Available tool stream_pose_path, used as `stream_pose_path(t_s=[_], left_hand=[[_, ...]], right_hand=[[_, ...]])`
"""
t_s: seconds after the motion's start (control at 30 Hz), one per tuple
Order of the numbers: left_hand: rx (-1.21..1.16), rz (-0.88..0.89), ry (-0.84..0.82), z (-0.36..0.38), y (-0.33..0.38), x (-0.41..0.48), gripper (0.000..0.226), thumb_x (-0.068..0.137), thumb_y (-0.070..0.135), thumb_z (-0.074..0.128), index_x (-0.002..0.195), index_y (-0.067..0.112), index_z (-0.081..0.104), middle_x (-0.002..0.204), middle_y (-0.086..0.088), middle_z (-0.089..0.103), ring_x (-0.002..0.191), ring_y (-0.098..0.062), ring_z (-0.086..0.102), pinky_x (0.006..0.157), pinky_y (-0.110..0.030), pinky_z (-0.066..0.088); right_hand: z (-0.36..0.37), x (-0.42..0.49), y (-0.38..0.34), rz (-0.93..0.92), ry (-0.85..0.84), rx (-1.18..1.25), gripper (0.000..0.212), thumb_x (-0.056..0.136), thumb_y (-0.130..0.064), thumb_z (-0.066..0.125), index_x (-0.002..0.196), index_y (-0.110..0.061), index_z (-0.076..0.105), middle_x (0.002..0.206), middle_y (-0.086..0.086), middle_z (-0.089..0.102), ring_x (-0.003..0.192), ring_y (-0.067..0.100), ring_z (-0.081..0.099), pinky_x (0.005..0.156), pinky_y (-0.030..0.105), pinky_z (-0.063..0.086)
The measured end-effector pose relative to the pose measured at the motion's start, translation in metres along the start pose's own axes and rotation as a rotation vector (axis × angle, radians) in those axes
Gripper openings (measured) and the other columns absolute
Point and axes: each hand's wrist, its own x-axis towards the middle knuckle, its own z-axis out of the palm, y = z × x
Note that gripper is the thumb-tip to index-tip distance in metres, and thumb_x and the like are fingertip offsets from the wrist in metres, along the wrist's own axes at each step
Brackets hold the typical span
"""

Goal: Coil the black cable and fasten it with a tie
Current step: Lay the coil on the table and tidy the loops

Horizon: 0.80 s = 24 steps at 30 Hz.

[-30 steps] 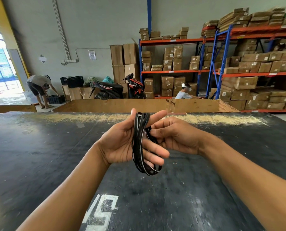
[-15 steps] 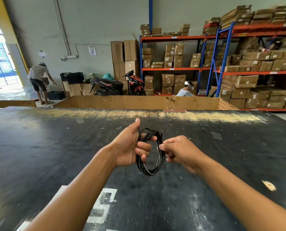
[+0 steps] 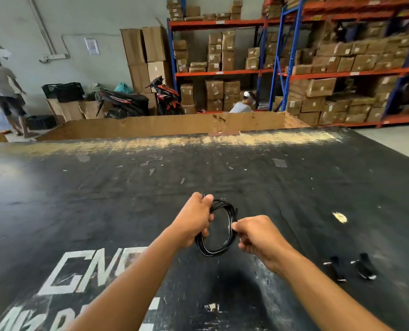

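The black cable [image 3: 214, 249] is wound into an oval coil of several loops, held just above the black table [image 3: 103, 194]. My left hand [image 3: 194, 219] grips the coil's left side, thumb on top. My right hand [image 3: 258, 237] pinches its right side between thumb and fingers. I cannot make out a tie on the coil. Two black bundled items [image 3: 351, 267], blurred, lie on the table to the right of my right wrist.
White painted letters [image 3: 89, 271] mark the table near my left forearm. A pale scrap [image 3: 340, 217] lies at the right. Beyond the far edge stand a cardboard-walled bin [image 3: 165, 125], motorbikes [image 3: 136, 102], box-filled shelving [image 3: 341, 72] and two people [image 3: 3, 91].
Both hands have lowered the coil toward the table and spread it from a flat bunch into an open oval. The view has tilted down, bringing the letters and two black items into sight.
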Motion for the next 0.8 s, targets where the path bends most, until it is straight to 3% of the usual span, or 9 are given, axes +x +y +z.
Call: stream_pose_path(t_s=[0.1,0.17,0.3,0.4,0.47,0.53,0.63,0.8], left_hand=[[0.103,0.05,0.021,0.012,-0.012,-0.003,0.029,0.104,0.028,0.038,0.087,0.012,0.054,0.065,-0.003,0.052,0.039,-0.008,0.035,0.038,-0.019,0.028],[0.146,-0.007,-0.022,0.02,-0.017,-0.005,0.031,0.101,0.029,0.041,0.089,0.011,0.063,0.065,-0.002,0.053,0.044,-0.012,0.035,0.04,-0.02,0.027],[0.058,-0.157,-0.198,0.031,-0.019,-0.009,0.024,0.096,0.022,0.043,0.086,0.009,0.062,0.068,-0.004,0.053,0.038,-0.007,0.032,0.04,-0.02,0.027],[0.21,-0.02,-0.22,0.037,-0.022,-0.01,0.024,0.1,0.015,0.041,0.104,0.007,0.063,0.069,-0.002,0.056,0.041,-0.006,0.036,0.037,-0.018,0.031],[0.288,0.077,-0.175,0.043,-0.025,-0.011,0.014,0.102,0.018,0.041,0.111,0.014,0.051,0.07,-0.001,0.06,0.046,-0.011,0.039,0.039,-0.021,0.035],[0.342,0.134,-0.129,0.046,-0.025,-0.01,0.007,0.102,0.023,0.042,0.099,0.017,0.043,0.071,0.001,0.066,0.046,-0.011,0.041,0.042,-0.023,0.037],[0.46,0.175,-0.045,0.049,-0.023,-0.007,0.017,0.101,0.028,0.043,0.086,0.021,0.045,0.065,0.005,0.071,0.044,-0.01,0.045,0.044,-0.023,0.038],[0.292,0.007,0.0,0.053,-0.017,-0.006,0.028,0.095,0.018,0.037,0.084,0.024,0.061,0.052,0.003,0.069,0.055,-0.017,0.052,0.038,-0.017,0.033]], right_hand=[[-0.001,-0.012,0.018,0.079,0.065,0.068,0.017,0.085,-0.002,0.06,0.071,-0.008,0.055,0.054,0.001,0.037,0.047,0.011,0.035,0.048,0.023,0.04],[-0.003,-0.02,0.03,0.139,0.109,0.116,0.016,0.086,-0.002,0.061,0.072,-0.009,0.058,0.053,0.001,0.038,0.048,0.011,0.037,0.049,0.023,0.042],[-0.011,-0.031,0.047,0.221,0.181,0.206,0.025,0.086,-0.001,0.062,0.064,-0.012,0.057,0.049,0.0,0.04,0.047,0.011,0.038,0.049,0.025,0.042],[-0.017,-0.035,0.051,0.227,0.203,0.233,0.029,0.086,-0.001,0.062,0.06,-0.013,0.056,0.046,-0.002,0.041,0.046,0.01,0.038,0.05,0.026,0.042],[-0.02,-0.036,0.053,0.217,0.212,0.259,0.032,0.086,-0.001,0.061,0.058,-0.015,0.055,0.044,-0.004,0.042,0.045,0.009,0.038,0.051,0.026,0.042],[-0.022,-0.034,0.055,0.214,0.208,0.289,0.031,0.087,-0.002,0.061,0.059,-0.015,0.055,0.045,-0.004,0.042,0.046,0.009,0.039,0.052,0.026,0.043],[-0.024,-0.03,0.056,0.209,0.196,0.319,0.027,0.088,-0.002,0.06,0.063,-0.013,0.057,0.049,-0.002,0.041,0.047,0.01,0.039,0.052,0.026,0.044],[-0.029,-0.025,0.056,0.147,0.169,0.272,0.026,0.087,-0.004,0.061,0.063,-0.013,0.055,0.055,-0.001,0.04,0.053,0.012,0.039,0.053,0.027,0.043]])
